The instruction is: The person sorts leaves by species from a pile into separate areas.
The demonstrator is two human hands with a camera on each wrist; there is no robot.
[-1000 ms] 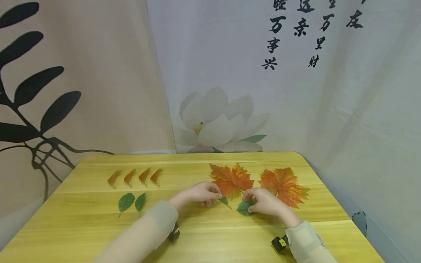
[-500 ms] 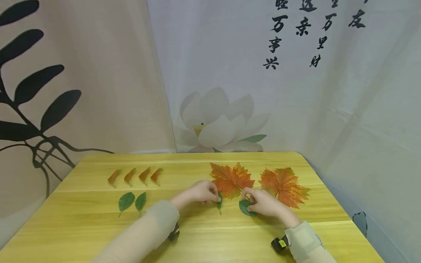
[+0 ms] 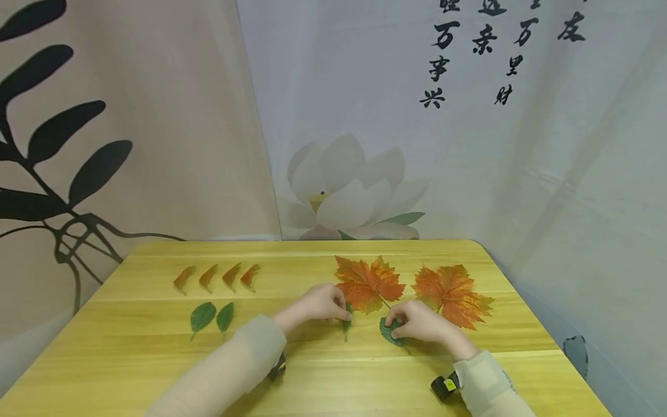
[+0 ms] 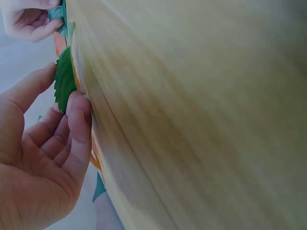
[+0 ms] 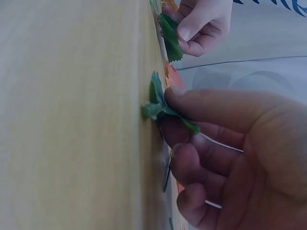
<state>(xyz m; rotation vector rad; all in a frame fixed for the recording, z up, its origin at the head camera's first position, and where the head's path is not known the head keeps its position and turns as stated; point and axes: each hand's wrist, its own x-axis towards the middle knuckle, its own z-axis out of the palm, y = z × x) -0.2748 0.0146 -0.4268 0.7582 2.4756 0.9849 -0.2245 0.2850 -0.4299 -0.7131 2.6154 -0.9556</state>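
A green, saw-edged oval leaf (image 4: 65, 81) is pinched between the thumb and fingers of the left hand (image 3: 320, 302), stem toward the near side. The right hand (image 3: 419, 323) pinches a creased green toothed leaf (image 3: 388, 333) just beside it. Both hands work low over the yellow wood-grained table (image 3: 333, 382), forearms reaching forward and angled inward, near two orange-red maple-shaped leaves (image 3: 453, 296). Well to the left, two flat green oval leaves (image 3: 202, 316) lie nearer than four small curled rust-brown leaves (image 3: 183, 279).

From afar I view a yellow table (image 3: 130, 359) | pale cloth (image 3: 193, 133) behind, printed with dark plant (image 3: 101, 172), white flower (image 3: 348, 205), black writing (image 3: 439, 69).
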